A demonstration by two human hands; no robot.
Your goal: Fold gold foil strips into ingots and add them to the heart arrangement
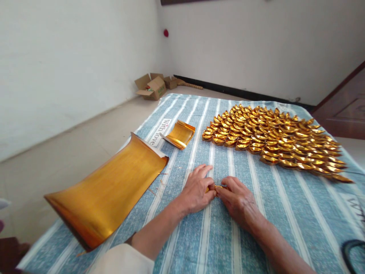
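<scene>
Near the middle of the table, a small folded piece of gold foil paper (pixel 218 187) is pinched between my two hands. My left hand (pixel 199 189) grips its left end with thumb and index finger, the other fingers stretched out above. My right hand (pixel 238 196) closes on its right end, and its fingers cover most of that side. To the left lies a large stack of gold foil paper (pixel 114 186) with curled edges. A smaller curled stack of gold foil sheets (pixel 180 135) sits beyond my left hand. Folded gold foil ingots (pixel 270 137) stand in many rows at the right.
A blue and white striped cloth (pixel 182 243) covers the table. Thin reddish strands lie beside the large stack. A dark cable loop (pixel 349 251) rests at the right front edge. Open cardboard boxes (pixel 155 87) stand on the floor by the wall.
</scene>
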